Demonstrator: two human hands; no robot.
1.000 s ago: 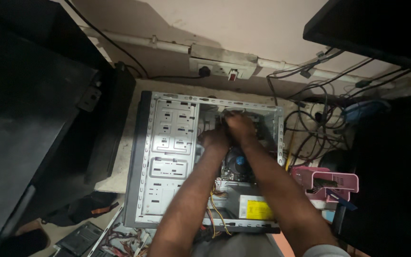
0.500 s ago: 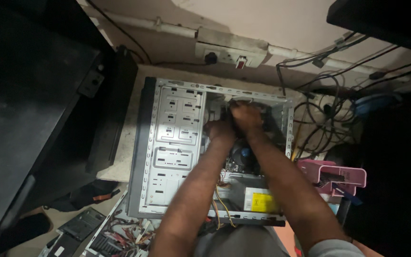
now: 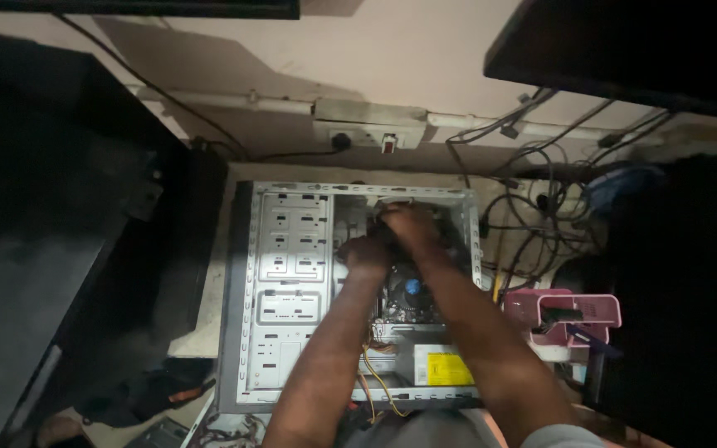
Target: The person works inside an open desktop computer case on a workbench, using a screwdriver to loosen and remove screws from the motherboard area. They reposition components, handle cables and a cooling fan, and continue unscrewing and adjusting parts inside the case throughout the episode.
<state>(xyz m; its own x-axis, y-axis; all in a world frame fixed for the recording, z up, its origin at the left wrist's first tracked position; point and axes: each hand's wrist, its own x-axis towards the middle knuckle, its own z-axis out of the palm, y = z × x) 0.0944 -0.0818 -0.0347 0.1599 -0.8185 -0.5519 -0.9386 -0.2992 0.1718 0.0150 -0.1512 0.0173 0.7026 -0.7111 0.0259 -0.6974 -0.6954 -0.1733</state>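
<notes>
An open grey computer case (image 3: pixel 288 274) lies on its side on the floor with its drive bays at the left. Both my hands reach deep into its far end. My left hand (image 3: pixel 364 251) rests in the upper middle of the case, fingers curled on something dark that I cannot make out. Just to its right, my right hand (image 3: pixel 406 224) grips a dark part near the case's back wall. Below the hands sit the motherboard with a blue-centred cooler fan (image 3: pixel 412 288) and a power supply with a yellow label (image 3: pixel 446 367).
A wall socket strip (image 3: pixel 367 131) runs above the case. Tangled cables (image 3: pixel 533 216) lie at the right beside a pink plastic basket (image 3: pixel 562 314). A large dark panel (image 3: pixel 51 249) stands at the left. Small parts and a red-handled tool (image 3: pixel 184 392) lie at the lower left.
The view has shifted a little, so the case sits lower and more central. Both hands stay inside the far end of the case, close together.
</notes>
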